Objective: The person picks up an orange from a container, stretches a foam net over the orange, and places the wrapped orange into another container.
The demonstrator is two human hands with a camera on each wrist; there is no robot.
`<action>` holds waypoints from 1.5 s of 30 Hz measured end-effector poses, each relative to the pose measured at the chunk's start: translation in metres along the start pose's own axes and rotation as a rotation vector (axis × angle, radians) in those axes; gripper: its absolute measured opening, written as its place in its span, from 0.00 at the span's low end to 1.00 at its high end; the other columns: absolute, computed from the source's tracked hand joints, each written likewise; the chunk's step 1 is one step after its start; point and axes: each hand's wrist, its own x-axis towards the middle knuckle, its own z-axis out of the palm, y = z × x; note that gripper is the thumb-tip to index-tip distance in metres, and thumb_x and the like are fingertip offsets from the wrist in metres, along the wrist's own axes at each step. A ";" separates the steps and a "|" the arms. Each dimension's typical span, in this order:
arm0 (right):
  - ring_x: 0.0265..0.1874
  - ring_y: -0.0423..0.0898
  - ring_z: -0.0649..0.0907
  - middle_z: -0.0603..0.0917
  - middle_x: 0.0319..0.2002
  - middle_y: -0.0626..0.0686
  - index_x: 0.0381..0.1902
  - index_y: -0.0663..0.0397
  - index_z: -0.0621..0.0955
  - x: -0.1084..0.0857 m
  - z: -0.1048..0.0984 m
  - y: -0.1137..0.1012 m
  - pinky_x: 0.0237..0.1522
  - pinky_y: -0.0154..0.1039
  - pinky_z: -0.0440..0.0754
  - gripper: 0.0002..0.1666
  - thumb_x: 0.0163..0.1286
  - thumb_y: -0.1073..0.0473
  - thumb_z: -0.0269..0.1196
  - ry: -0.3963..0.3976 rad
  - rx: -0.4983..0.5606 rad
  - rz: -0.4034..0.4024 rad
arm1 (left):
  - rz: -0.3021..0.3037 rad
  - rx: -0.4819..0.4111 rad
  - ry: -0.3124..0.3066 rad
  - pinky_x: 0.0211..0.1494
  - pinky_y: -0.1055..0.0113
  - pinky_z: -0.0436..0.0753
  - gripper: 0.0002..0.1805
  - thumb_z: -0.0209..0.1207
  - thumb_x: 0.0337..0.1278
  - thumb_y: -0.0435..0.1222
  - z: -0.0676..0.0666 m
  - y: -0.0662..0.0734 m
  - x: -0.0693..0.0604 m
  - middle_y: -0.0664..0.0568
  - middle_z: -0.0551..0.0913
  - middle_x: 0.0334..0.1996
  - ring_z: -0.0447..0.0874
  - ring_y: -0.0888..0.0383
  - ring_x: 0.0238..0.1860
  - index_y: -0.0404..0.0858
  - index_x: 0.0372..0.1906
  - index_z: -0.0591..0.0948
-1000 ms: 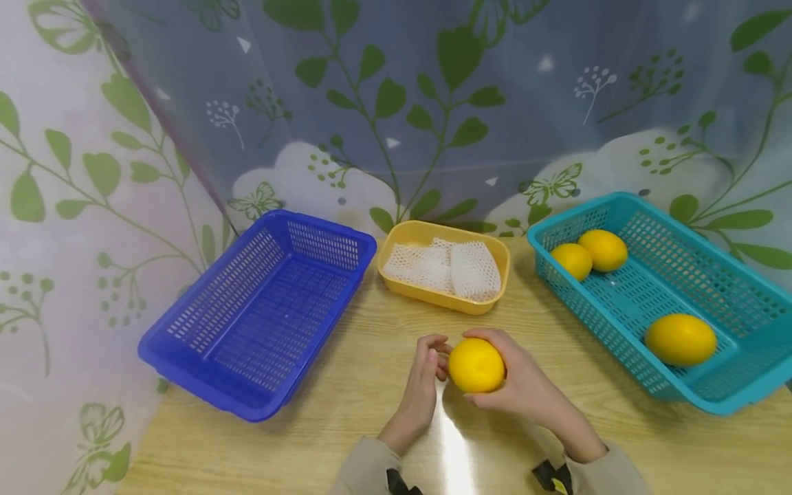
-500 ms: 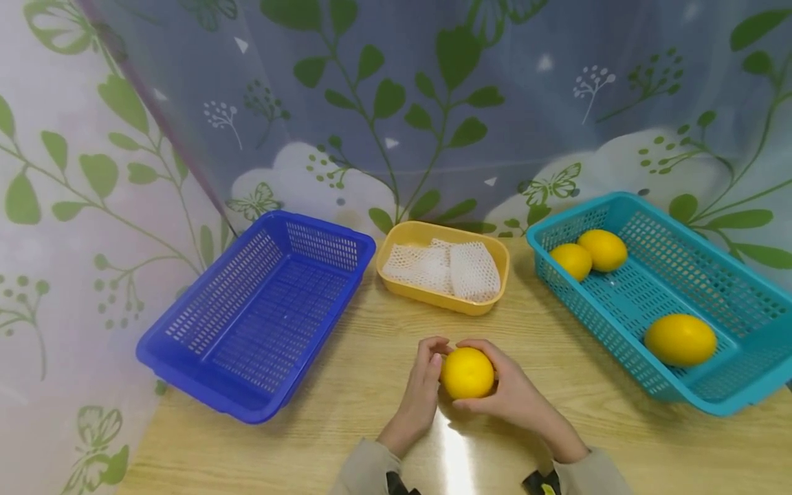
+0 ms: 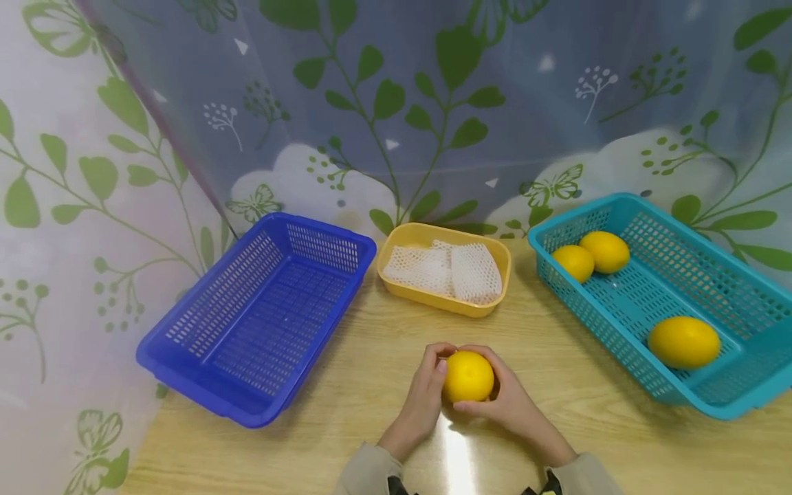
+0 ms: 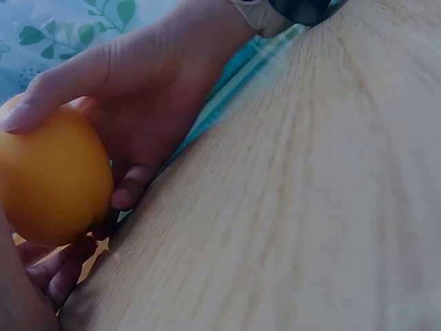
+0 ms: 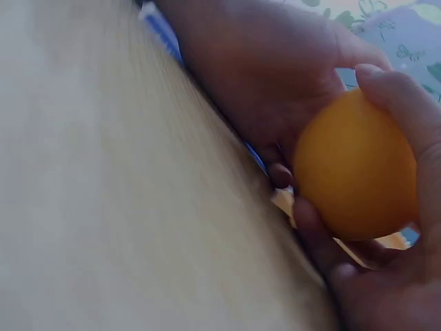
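A yellow lemon (image 3: 469, 377) is held between both hands just above the table, near the front middle. My right hand (image 3: 510, 402) grips it from the right, with the thumb on the near side and fingers on the far side. On the other side, my left hand (image 3: 423, 402) cups it with curled fingers. In the left wrist view, the right thumb lies over the lemon (image 4: 58, 179). The right wrist view shows the lemon (image 5: 358, 169) with the left hand (image 5: 269, 76) behind it. Part of the left fingers is hidden by the fruit.
A blue basket (image 3: 281, 323) with nothing in it stands at the left. White mesh netting (image 3: 476, 271) lies in a small yellow tray (image 3: 433, 302) at the back middle. The turquoise basket (image 3: 594, 330) on the right contains three lemons (image 3: 683, 342).
My right hand has carried the lemon slightly left and nearer to me, up to the left hand. The left fingers have moved round its side.
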 end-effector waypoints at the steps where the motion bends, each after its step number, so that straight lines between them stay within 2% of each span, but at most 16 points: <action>1: 0.52 0.48 0.77 0.75 0.60 0.54 0.66 0.48 0.70 -0.001 0.001 0.002 0.52 0.39 0.78 0.44 0.52 0.64 0.77 0.003 0.011 -0.012 | 0.002 0.002 0.000 0.64 0.54 0.69 0.21 0.34 0.77 0.47 0.000 0.000 0.000 0.50 0.74 0.57 0.73 0.54 0.57 0.44 0.62 0.68; 8: 0.55 0.46 0.77 0.76 0.61 0.50 0.67 0.46 0.69 -0.004 0.007 0.005 0.55 0.37 0.77 0.48 0.51 0.65 0.78 0.017 -0.007 -0.071 | 0.067 0.056 -0.004 0.62 0.56 0.71 0.22 0.34 0.77 0.47 0.000 -0.001 -0.001 0.53 0.75 0.56 0.74 0.56 0.55 0.44 0.63 0.71; 12: 0.55 0.46 0.77 0.76 0.61 0.49 0.67 0.44 0.70 -0.005 0.006 0.007 0.56 0.36 0.76 0.48 0.50 0.62 0.79 0.035 -0.037 -0.059 | 0.092 0.065 -0.047 0.61 0.58 0.72 0.25 0.37 0.75 0.50 0.000 -0.003 0.000 0.54 0.73 0.57 0.73 0.57 0.55 0.45 0.67 0.70; 16: 0.55 0.45 0.77 0.76 0.62 0.51 0.67 0.46 0.70 -0.005 0.005 0.007 0.56 0.36 0.76 0.47 0.51 0.63 0.79 0.035 -0.055 -0.075 | 0.080 0.010 -0.120 0.59 0.60 0.73 0.33 0.53 0.68 0.53 -0.002 -0.005 0.000 0.54 0.70 0.62 0.73 0.57 0.57 0.44 0.72 0.64; 19: 0.56 0.44 0.77 0.76 0.62 0.53 0.67 0.49 0.70 -0.005 0.004 0.007 0.57 0.36 0.75 0.48 0.49 0.65 0.78 0.030 -0.051 -0.110 | 0.056 0.009 -0.142 0.59 0.60 0.74 0.42 0.66 0.57 0.52 -0.003 -0.004 0.000 0.57 0.70 0.64 0.73 0.58 0.58 0.45 0.73 0.62; 24: 0.58 0.43 0.76 0.76 0.63 0.52 0.68 0.50 0.70 -0.004 0.005 0.007 0.59 0.35 0.73 0.49 0.47 0.65 0.79 0.025 -0.064 -0.116 | 0.019 0.046 -0.126 0.57 0.60 0.75 0.46 0.73 0.49 0.49 -0.002 -0.002 -0.001 0.59 0.72 0.62 0.75 0.59 0.56 0.49 0.72 0.63; 32: 0.61 0.43 0.73 0.71 0.66 0.54 0.70 0.50 0.67 -0.004 0.004 0.009 0.62 0.32 0.70 0.51 0.49 0.69 0.75 -0.004 0.028 -0.069 | 0.006 0.074 -0.106 0.56 0.58 0.75 0.46 0.72 0.48 0.50 -0.001 -0.002 0.000 0.57 0.73 0.63 0.75 0.59 0.56 0.52 0.72 0.63; 37: 0.63 0.44 0.72 0.67 0.68 0.58 0.72 0.52 0.63 -0.005 0.002 0.010 0.63 0.32 0.70 0.51 0.52 0.73 0.72 -0.034 0.086 -0.094 | 0.006 0.048 -0.084 0.57 0.59 0.76 0.45 0.74 0.47 0.47 -0.001 -0.001 0.000 0.56 0.75 0.61 0.76 0.58 0.55 0.51 0.71 0.65; 40: 0.63 0.45 0.72 0.66 0.68 0.61 0.72 0.56 0.61 -0.005 0.001 0.010 0.61 0.34 0.73 0.51 0.51 0.79 0.64 -0.054 0.136 -0.127 | -0.003 0.028 -0.070 0.58 0.59 0.75 0.42 0.75 0.46 0.46 0.000 -0.001 0.001 0.59 0.75 0.60 0.76 0.59 0.55 0.54 0.68 0.66; 43: 0.62 0.45 0.73 0.67 0.66 0.65 0.70 0.64 0.63 -0.005 0.001 0.011 0.60 0.35 0.74 0.46 0.51 0.83 0.57 -0.025 0.187 -0.169 | -0.004 0.005 -0.065 0.59 0.59 0.75 0.40 0.75 0.46 0.44 0.001 -0.002 0.002 0.60 0.76 0.59 0.77 0.60 0.54 0.55 0.65 0.68; 45: 0.60 0.44 0.75 0.71 0.62 0.64 0.67 0.67 0.65 -0.004 0.000 0.012 0.59 0.33 0.75 0.41 0.52 0.85 0.54 0.038 0.192 -0.185 | 0.004 0.004 -0.058 0.58 0.59 0.76 0.39 0.75 0.46 0.44 0.001 -0.002 0.001 0.59 0.77 0.57 0.77 0.59 0.54 0.53 0.64 0.69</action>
